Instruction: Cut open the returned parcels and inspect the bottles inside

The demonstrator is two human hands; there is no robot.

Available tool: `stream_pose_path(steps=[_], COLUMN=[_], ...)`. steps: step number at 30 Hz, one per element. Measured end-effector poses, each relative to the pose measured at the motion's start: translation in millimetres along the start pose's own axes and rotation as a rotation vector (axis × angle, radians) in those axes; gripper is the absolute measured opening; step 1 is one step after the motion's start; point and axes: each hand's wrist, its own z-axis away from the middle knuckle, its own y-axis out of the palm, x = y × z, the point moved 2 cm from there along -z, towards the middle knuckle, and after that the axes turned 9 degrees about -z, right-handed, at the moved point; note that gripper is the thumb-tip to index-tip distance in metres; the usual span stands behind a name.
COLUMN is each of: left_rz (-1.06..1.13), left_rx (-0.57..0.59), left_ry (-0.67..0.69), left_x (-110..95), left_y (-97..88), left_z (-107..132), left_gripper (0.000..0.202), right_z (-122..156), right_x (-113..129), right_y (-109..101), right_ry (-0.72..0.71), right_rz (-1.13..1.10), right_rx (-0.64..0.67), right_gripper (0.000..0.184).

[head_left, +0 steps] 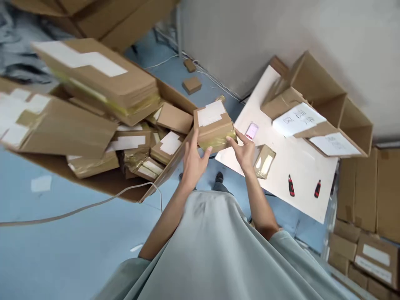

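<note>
I hold a small brown cardboard parcel [213, 125] with a white label and yellowish tape, in the air between a big open carton and a white table. My left hand [193, 160] grips its left lower side, fingers up along the box. My right hand [243, 151] grips its right lower corner, fingers pressed on the tape. Both hands are closed on the parcel.
A large open carton [103, 181] at left holds several taped parcels, with bigger boxes [100, 79] piled above. The white table [296, 166] carries a small wrapped parcel [264, 161], a pink item [251, 131], two red-black tools [291, 185], and open cartons [325, 108]. A cable [78, 210] crosses the blue floor.
</note>
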Motion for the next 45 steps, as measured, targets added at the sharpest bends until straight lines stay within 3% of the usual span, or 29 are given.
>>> stream_pose_path(steps=[3,6,12,14,16,20,22,24,29,32,35,38,42,45], left_rz=[-0.021,0.029,0.023,-0.046,-0.128,-0.267,-0.296,-0.275,-0.086,-0.015,0.006,0.070,0.153,0.179], left_rx=[0.218,0.355,0.627,0.696,0.771,0.924,0.934,0.881,0.548,0.344,0.223,0.120,-0.053,-0.146], left_ry=[0.082,0.158,0.174,0.174,0.190,0.192,0.149,0.076,-0.117,-0.174,-0.246,-0.311,-0.408,-0.518], left_x=[-38,-72,-125,-131,-130,-118,-112,-107,-90,-74,-49,-12,57,112], left_y=[65.7,134.6,275.8,312.7,340.4,365.2,363.6,355.0,310.3,269.0,218.6,162.2,87.0,36.8], left_z=[2,8,42,57,72,89,89,81,46,24,7,-6,-13,-14], left_gripper=[0.080,0.075,0.075,0.074,0.072,0.066,0.064,0.062,0.049,0.043,0.045,0.048,0.046,0.042], right_z=[16,38,88,104,116,134,139,140,102,61,23,-4,-28,-46], right_x=[-20,-44,-114,-142,-172,-227,-243,-247,-222,-196,-165,-130,-89,-72], right_y=[-84,-158,-285,-311,-322,-308,-295,-288,-283,-257,-205,-138,-37,47], right_ry=[-0.087,-0.162,-0.129,-0.065,0.000,0.084,0.111,0.114,0.001,-0.111,-0.205,-0.258,-0.294,-0.283], right_rz=[0.168,0.340,0.543,0.575,0.592,0.577,0.571,0.572,0.513,0.433,0.372,0.345,0.356,0.408], right_rx=[-0.086,-0.144,-0.276,-0.253,-0.184,0.085,0.175,0.175,0.055,0.109,0.212,0.341,0.502,0.629], right_gripper=[0.047,0.041,0.041,0.040,0.038,0.042,0.043,0.038,0.033,0.034,0.035,0.036,0.037,0.038])
